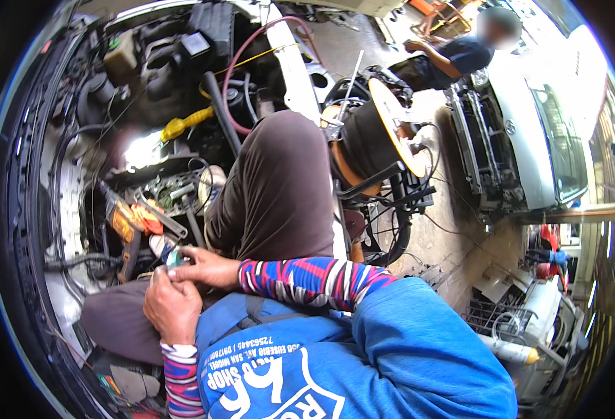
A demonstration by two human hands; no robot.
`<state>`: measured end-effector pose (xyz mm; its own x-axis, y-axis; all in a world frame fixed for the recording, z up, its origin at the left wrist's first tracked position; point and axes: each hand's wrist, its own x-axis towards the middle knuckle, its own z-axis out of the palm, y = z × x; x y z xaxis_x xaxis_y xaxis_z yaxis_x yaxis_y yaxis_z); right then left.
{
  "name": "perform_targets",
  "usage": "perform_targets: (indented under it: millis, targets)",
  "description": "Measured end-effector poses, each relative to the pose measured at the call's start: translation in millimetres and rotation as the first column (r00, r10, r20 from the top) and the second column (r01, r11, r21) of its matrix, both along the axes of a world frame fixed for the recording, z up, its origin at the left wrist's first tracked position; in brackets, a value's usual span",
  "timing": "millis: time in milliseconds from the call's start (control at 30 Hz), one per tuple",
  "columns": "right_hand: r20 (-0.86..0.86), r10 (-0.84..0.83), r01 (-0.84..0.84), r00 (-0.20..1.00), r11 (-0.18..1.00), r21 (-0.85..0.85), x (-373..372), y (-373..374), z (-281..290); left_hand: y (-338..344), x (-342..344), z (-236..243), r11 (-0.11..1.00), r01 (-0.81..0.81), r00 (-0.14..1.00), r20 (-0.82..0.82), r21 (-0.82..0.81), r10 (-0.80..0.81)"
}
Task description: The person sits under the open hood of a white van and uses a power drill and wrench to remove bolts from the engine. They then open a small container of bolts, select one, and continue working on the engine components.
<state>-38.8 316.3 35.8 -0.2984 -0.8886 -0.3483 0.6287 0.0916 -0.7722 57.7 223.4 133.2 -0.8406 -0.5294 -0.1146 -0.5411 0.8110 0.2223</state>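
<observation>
I am sitting in a car's engine bay, with both hands together over my lap. My left hand (171, 305) is closed, its thumb and fingers pinched against the fingertips of the other hand. Whatever it holds is too small to make out. Above it, my right hand (210, 269) is closed around a small green, round thing (174, 259), which may be a roll of tape; the fingers partly cover it. Just beyond the hands lie an orange cloth-like bundle (147, 218), a grey metal tool (167, 222) and a yellow-and-black tool (121, 225).
A yellow wrapped piece (186, 123) and a pink hose (229, 84) lie among the engine parts. To the right stand a large reel (370, 146) with black cables and a white vehicle (524, 146) with its front exposed. Another person (458, 59) stands at the back.
</observation>
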Motion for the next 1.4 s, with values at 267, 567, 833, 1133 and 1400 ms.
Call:
perform_targets:
  millis: [267, 567, 833, 1133, 1400]
  targets:
    - [0.358, 0.279, -0.252, 0.891, 0.96, -0.119, 2, 8, 3, -10, 20, 6, 0.974, 0.009, 0.998, -0.069, 0.225, 0.007]
    - [0.096, 0.226, -0.218, 0.969, 0.972, -0.084, 4, 3, -2, 8, 16, 6, 0.988, -0.024, 0.994, -0.105, 0.15, 0.04]
    - [-0.129, 0.185, -0.191, 0.974, 0.981, -0.034, 0, 10, 11, 12, 17, 4, 0.985, -0.043, 0.99, -0.129, 0.164, 0.065]
    - [0.526, 0.256, -0.141, 0.811, 0.958, -0.249, 5, 11, 12, 4, 31, 12, 0.976, 0.08, 0.976, -0.216, 0.202, -0.035]
    - [0.702, 0.143, -0.09, 0.698, 0.99, -0.112, -3, 11, 10, -6, 45, 29, 0.963, 0.071, 0.919, -0.393, 0.258, 0.038]
